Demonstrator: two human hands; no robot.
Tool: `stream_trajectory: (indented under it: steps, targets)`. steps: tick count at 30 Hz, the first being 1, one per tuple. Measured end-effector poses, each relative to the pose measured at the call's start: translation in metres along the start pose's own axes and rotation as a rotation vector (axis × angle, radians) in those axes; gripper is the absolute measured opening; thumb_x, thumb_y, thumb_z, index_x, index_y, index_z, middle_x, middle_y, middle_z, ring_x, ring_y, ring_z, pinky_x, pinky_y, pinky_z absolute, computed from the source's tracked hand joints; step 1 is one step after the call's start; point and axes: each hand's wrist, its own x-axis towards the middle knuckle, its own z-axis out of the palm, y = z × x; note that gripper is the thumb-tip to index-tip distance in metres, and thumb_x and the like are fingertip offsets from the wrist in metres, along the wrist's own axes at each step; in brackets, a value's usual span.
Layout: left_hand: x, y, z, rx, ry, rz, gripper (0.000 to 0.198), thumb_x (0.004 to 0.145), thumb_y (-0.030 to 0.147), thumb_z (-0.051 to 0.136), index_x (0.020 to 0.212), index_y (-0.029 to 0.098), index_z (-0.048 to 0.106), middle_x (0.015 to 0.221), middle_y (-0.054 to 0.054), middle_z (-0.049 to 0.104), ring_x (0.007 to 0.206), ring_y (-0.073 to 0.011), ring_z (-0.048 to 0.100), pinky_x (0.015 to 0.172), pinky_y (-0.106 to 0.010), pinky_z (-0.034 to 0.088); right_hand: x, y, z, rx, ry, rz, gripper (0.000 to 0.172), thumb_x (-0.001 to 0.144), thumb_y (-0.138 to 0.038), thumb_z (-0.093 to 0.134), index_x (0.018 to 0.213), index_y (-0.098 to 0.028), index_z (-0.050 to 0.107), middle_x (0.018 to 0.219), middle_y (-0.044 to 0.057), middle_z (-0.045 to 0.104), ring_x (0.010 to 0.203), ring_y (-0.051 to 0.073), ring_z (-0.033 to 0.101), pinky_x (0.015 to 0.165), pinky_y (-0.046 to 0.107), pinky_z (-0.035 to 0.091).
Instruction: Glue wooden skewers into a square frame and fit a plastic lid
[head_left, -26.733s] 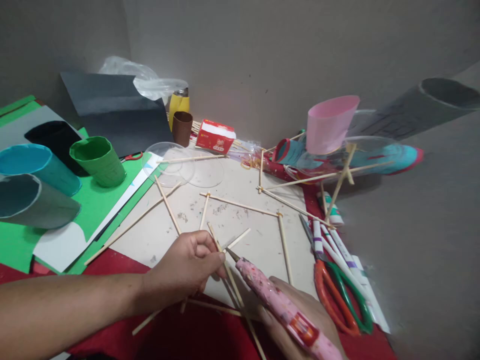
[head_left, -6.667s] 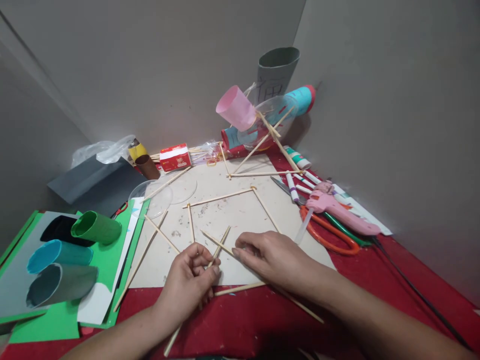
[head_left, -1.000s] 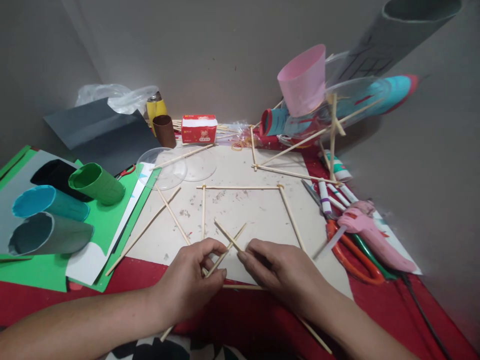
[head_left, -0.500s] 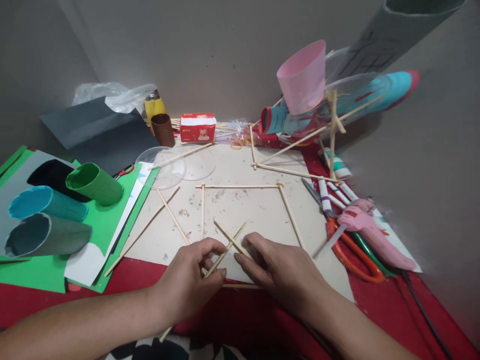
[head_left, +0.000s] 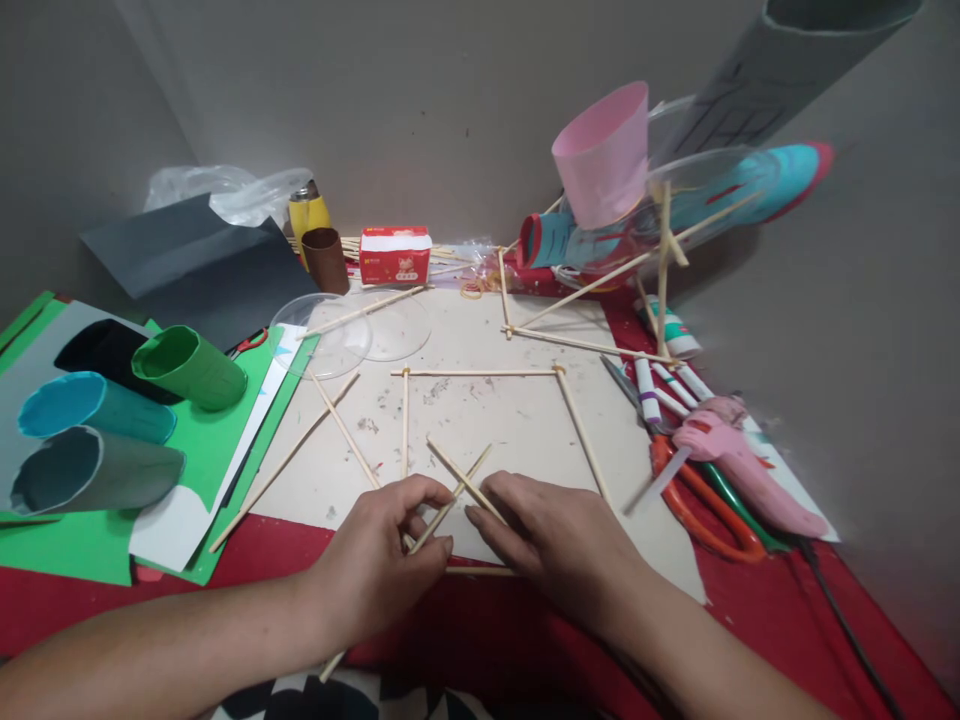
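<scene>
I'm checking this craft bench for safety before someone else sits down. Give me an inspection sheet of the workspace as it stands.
Surface: beige board on a red cloth, speckled with scraps.
Job's things: two crossed sticks between the hands; stick frame flat on the board.
Clutter: paper tubes at left; glue gun lying over scissors at right; markers; pink cup on a stick stand; tissue box at the back.
Grippers: left hand pinches the sticks; right hand has fingertips on them, grip unclear.
Cables: black cord runs from the glue gun toward the near right edge.
Surroundings: grey walls meeting in a corner; nobody else seen.
</scene>
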Motion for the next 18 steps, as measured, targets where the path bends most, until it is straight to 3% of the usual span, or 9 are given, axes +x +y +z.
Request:
stream_trajectory:
  steps: [18]
  targets:
    - [0.0014, -0.0029, 0.0012, 0.017, 0.009, -0.002, 0.022, 0.076, 0.02, 0.059, 0.098, 0.019, 0.061, 0.061, 0.006, 0.046, 0.052, -0.0078, 0.039, 0.049, -0.02, 0.03, 0.0044, 0.0002, 0.0049, -0.02, 0.031, -0.029, 0.03, 0.096, -0.029, 0.038, 0.074, -0.02, 0.055, 0.068, 0.0, 0.061, 0.059, 0.014, 0.055, 0.054, 0.029, 0.018]
